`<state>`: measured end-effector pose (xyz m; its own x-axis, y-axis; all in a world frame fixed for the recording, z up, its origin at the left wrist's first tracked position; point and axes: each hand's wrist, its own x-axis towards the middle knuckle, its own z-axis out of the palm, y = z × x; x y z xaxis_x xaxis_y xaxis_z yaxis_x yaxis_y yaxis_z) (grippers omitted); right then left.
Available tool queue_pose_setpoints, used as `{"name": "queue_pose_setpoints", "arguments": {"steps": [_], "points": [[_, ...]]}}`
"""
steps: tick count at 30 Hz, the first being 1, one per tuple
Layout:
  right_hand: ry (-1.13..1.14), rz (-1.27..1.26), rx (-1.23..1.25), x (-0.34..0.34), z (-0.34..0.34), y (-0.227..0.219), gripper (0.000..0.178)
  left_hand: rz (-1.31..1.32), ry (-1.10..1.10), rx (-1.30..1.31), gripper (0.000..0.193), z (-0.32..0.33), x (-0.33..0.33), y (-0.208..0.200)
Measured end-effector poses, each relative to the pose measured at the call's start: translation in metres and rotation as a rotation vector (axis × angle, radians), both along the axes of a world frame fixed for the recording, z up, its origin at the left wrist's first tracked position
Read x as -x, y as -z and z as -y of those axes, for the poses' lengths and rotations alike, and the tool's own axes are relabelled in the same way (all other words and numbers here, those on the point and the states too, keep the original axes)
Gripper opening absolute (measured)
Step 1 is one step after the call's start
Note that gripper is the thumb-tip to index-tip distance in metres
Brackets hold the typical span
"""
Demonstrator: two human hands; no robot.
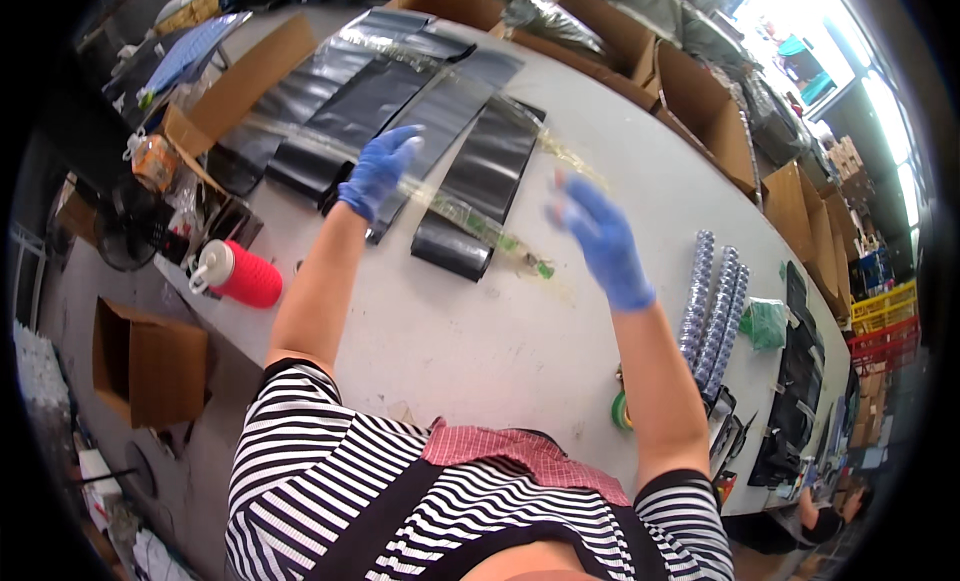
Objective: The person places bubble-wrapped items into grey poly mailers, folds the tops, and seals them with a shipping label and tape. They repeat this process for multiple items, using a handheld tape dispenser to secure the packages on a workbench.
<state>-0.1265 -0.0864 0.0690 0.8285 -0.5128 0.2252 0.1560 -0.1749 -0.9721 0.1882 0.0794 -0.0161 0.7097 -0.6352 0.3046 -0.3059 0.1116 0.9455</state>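
Note:
Both my hands wear blue gloves. My left hand [378, 173] is over the black plastic sheets at the left, its fingers stretched to the right and nothing visible in them. Beneath and beside it lie flat black plastic sheets [365, 101], one with a rolled end [305, 171]. To its right is a separate black plastic strip [490, 161], its near end rolled up [452, 249]. Clear tape [470, 219] crosses this strip and sticks out past its right edge. My right hand [605, 246] is raised right of the strip, thumb and fingers apart, fingertips blurred, holding nothing visible.
A red bottle [250, 274] stands at the table's left edge. Several patterned rolls [712, 311] and a green tape roll [621, 411] lie right of my right forearm. Open cardboard boxes [705, 111] line the far edge; another box [150, 366] is on the floor. A person [835, 516] is at lower right.

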Motion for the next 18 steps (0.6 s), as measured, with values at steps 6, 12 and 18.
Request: {"name": "queue_pose_setpoints", "arguments": {"steps": [6,12,18], "points": [[0.23,-0.627,-0.398,0.223,-0.068,0.138,0.037,0.508,0.043,-0.641,0.03,-0.086,-0.081,0.096],[0.491,-0.718,-0.719,0.33,-0.121,0.146,0.038,0.902,0.234,-1.126,0.032,-0.077,-0.066,0.101],[0.596,-0.69,-0.687,0.355,-0.123,0.149,0.035,1.141,0.158,-1.141,0.013,-0.061,-0.077,0.125]]}}
